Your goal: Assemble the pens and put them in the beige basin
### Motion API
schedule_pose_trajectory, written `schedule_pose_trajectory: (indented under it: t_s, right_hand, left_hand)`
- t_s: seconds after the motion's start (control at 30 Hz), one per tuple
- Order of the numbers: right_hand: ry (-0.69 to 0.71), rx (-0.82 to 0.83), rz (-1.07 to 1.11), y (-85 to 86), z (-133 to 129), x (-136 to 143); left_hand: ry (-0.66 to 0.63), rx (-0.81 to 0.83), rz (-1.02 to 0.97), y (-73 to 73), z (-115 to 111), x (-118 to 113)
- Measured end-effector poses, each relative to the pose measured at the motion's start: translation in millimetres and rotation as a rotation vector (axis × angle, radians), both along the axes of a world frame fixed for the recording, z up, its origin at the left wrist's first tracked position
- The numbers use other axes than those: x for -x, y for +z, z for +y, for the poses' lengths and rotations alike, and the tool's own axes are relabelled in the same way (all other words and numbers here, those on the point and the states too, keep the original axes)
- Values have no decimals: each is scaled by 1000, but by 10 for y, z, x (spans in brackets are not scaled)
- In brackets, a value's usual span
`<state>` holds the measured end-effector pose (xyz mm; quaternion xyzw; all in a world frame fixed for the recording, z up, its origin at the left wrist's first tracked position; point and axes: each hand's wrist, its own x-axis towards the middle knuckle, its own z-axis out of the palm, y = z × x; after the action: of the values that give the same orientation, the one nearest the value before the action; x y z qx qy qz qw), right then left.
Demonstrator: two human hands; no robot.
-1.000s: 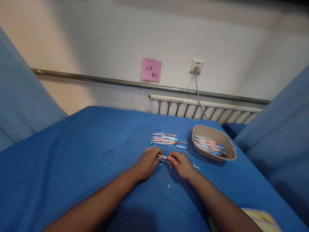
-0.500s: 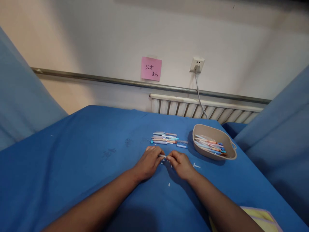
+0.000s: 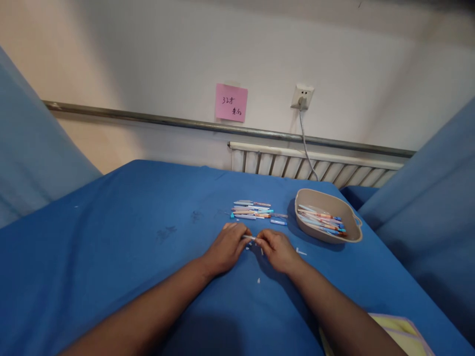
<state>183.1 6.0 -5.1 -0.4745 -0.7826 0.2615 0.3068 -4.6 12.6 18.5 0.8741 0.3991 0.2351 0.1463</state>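
My left hand (image 3: 230,245) and my right hand (image 3: 276,248) meet over the blue cloth, fingertips closed in a pinch. A thin white stick-like piece (image 3: 249,237) spans the gap, one end in each hand; the fingers cover its ends. Small white bits (image 3: 248,248) lie on the cloth under the hands, and another white bit (image 3: 259,280) is nearer to me. Just beyond the fingers is a loose pile of pens and pen parts (image 3: 252,210) in white, blue and orange. A blue pen cap-like piece (image 3: 278,222) lies at the pile's right end.
A beige basket (image 3: 354,233) holding several pens (image 3: 321,220) stands at the right. Beside my right wrist lies a small white T-shaped piece (image 3: 301,251). A yellow item (image 3: 399,329) is at the lower right. The wall has a radiator (image 3: 282,165) and a plugged socket (image 3: 302,97).
Both hands keep the white piece pinched between them, with only a slight shift of the fingers. The whole view has moved a little.
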Motion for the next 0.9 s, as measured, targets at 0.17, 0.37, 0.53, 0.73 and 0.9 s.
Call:
schedule_pose_trajectory:
  t_s: [0.17,0.37,0.53,0.73,0.9]
  right_hand:
    - [21,235,157,-82,36,3]
    - [-61,-9,40,30,-23,-4]
    - [-34,-152,-118,81,-57,-7]
    - [-1,31,17,-6,-5,7]
    - [24,167,192,-66,16,8]
  left_hand:
    - [-34,-24,11,6,-10,4]
    - [17,41,-32,-32,42,27]
    - [4,75,-56,-16,35,18]
    - [-27,-25,-29,18,-3,15]
    - [-44,-53,-22,-49,55,50]
